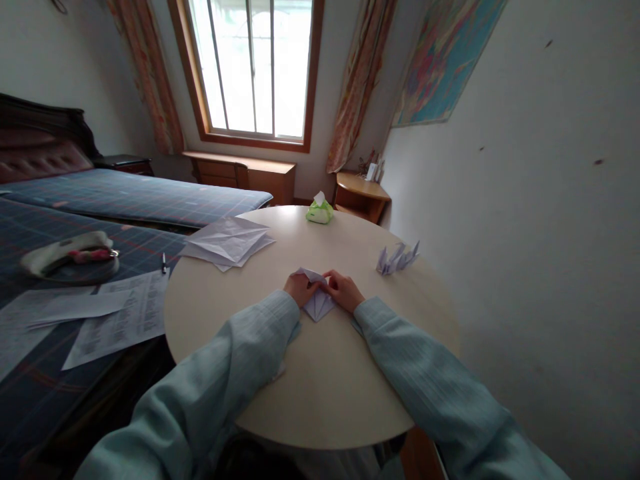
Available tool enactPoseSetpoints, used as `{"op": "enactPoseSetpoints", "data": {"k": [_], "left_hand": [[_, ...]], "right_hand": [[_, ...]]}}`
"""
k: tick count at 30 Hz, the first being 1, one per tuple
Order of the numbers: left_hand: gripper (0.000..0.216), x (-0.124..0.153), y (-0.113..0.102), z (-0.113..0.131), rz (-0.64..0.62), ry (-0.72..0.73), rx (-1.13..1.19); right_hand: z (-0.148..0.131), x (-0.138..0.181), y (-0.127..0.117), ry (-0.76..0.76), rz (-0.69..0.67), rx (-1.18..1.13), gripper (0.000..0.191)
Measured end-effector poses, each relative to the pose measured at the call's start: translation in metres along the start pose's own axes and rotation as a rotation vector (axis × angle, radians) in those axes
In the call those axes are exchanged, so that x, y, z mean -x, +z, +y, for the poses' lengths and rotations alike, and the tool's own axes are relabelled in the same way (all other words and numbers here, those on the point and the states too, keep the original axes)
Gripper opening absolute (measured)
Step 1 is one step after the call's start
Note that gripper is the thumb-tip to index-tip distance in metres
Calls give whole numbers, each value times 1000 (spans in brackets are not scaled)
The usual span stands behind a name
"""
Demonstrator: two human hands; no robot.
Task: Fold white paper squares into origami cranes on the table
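A folded sheet of white paper point(319, 308) lies on the round table point(320, 380), its creased point toward me. My left hand point(301, 289) grips its left side, with the thumb reaching toward the middle. On the right side, my right hand point(344, 291) pinches the same paper, thumb and fingers close to the left thumb. Part of the paper is hidden beneath both hands. Several folded paper figures point(397, 259) stand to the right, apart from my right hand. Farther left lies a stack of creased paper sheets point(227, 241).
A green tissue pack point(319, 210) stands at the table's far edge. Left of the table is a bed point(30, 220) with printed sheets point(120, 320), a pen point(164, 263) and a pale bag point(70, 253). The wall point(525, 267) runs close along the right.
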State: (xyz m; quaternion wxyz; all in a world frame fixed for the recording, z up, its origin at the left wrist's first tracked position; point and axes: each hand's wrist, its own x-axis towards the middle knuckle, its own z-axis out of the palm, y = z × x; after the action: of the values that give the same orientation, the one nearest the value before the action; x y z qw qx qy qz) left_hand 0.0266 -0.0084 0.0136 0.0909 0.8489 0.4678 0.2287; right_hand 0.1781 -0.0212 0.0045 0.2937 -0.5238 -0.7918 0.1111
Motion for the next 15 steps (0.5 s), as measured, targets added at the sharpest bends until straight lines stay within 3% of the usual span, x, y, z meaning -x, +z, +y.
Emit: {"op": "enactPoseSetpoints", "data": {"k": [15], "left_hand": [[28, 3, 0, 1, -11, -26, 30]], "right_hand": [[-9, 2, -6, 56, -47, 126, 17]]}}
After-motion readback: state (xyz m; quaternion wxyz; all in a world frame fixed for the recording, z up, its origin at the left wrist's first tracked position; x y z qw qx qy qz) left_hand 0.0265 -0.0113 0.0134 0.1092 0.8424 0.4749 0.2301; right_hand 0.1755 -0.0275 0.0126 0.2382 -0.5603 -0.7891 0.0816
